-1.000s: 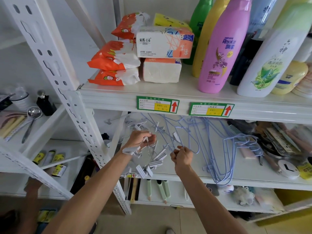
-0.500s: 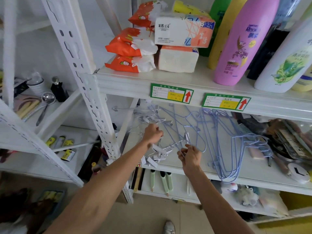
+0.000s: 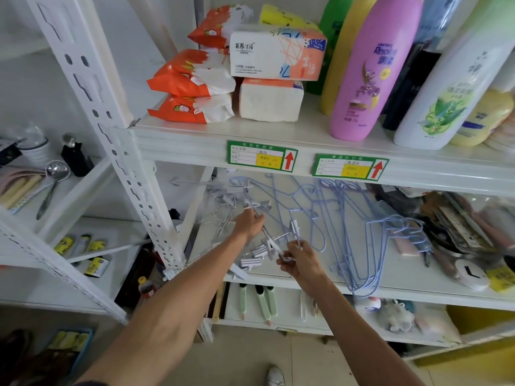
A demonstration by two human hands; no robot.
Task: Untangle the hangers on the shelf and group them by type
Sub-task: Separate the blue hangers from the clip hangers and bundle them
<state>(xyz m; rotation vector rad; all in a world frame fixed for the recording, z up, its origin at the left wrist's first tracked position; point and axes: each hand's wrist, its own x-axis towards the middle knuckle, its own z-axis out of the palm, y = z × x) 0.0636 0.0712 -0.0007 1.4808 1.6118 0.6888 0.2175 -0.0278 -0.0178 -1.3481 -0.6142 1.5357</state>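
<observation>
On the white metal shelf (image 3: 418, 295), the left hand (image 3: 249, 224) grips into the tangled grey clip hangers (image 3: 237, 195). The right hand (image 3: 301, 259) pinches one of them near the front edge. Pale blue wire hangers (image 3: 390, 224) lie just to the right.

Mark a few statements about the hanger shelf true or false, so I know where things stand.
Both the left hand and the right hand are at the hanger shelf. True.
The blue wire hangers hang from a rail. False: they lie on the shelf.
The right hand is empty. False: it pinches one of the grey clip hangers.
The pink bottle stands on the shelf above. True.
</observation>
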